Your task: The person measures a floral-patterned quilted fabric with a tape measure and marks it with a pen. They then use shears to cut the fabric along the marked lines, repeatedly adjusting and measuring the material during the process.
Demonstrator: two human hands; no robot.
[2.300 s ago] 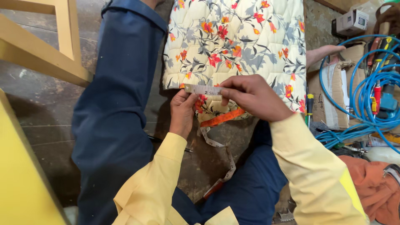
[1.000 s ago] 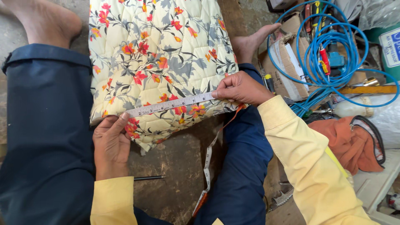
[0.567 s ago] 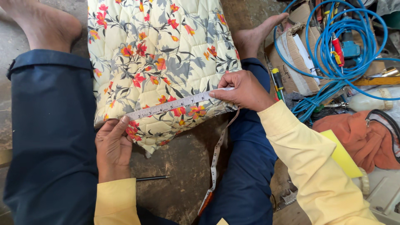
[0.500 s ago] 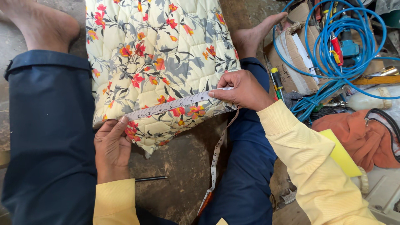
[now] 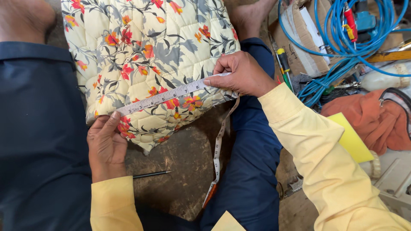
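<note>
The left hand has its fingers closed on one end of a white flexible measuring tape, pinning it to the lower left edge of a cream quilted fabric piece with orange and grey flowers. The right hand pinches the tape at the fabric's right edge, holding it taut across the quilt; the spare length hangs down between the dark blue trouser legs. A thin dark pencil lies on the floor below. Coiled blue cable sits well to the right.
</note>
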